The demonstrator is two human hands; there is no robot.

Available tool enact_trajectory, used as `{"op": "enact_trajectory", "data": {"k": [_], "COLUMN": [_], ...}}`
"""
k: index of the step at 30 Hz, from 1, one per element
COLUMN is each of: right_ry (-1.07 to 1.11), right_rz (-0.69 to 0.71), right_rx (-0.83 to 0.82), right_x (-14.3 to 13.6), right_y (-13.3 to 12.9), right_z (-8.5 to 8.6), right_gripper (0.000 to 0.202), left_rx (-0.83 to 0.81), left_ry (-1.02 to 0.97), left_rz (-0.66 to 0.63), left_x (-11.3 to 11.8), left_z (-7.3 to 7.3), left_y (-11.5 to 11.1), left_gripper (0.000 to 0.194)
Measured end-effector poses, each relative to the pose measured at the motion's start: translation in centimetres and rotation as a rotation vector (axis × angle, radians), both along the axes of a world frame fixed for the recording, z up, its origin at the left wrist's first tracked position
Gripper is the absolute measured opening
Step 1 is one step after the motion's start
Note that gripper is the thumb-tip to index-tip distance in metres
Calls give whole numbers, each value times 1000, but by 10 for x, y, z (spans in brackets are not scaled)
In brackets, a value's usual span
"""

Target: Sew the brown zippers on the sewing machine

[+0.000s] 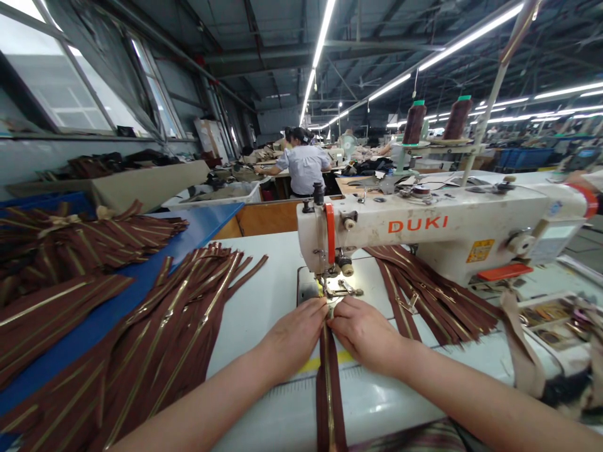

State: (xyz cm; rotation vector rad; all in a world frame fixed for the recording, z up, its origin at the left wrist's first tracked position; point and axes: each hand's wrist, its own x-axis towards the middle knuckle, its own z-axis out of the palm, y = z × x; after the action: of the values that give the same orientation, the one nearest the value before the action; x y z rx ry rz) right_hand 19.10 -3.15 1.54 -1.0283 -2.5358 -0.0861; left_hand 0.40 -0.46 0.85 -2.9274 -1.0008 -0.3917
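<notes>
Brown zipper [330,384], lower centre of frame, is pinched in the grip of left hand [298,333] and right hand [365,333] at sewing machine [424,235].

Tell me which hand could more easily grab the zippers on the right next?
Probably the right hand: it's closer to those zippers. The left hand is farther, across the zipper strip.

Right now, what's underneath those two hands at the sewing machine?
A brown zipper runs in under the fingertips of the left hand and right hand, over the pale tabletop. The stretch they cover can't be seen.
</notes>
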Motion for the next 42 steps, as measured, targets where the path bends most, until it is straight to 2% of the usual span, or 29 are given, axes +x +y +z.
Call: {"op": "enact_trajectory", "data": {"k": [8,15,23,30,37,42], "right_ry": [-34,46,50,28,24,50], "right_rz": [30,17,7,-4,-7,-8], "right_rx": [47,43,31,26,40,41], "right_x": [3,3,3,2,3,4], "right_y": [15,19,18,18,21,20], "right_z": [-1,-6,-6,-3,-6,-7], "right_gripper": [15,18,17,15,14,16], "left_rx": [-12,-20,-17,-83,-12,9], "left_ry": [9,-60,-31,-7,-45,-101], "left_rz": [37,11,29,15,18,5], "left_x": [3,3,1,4,6,5], "left_z": [0,1,-4,4,6,2], "left_y": [9,12,13,12,10,11], "left_gripper": [34,33,34,33,28,28]}}
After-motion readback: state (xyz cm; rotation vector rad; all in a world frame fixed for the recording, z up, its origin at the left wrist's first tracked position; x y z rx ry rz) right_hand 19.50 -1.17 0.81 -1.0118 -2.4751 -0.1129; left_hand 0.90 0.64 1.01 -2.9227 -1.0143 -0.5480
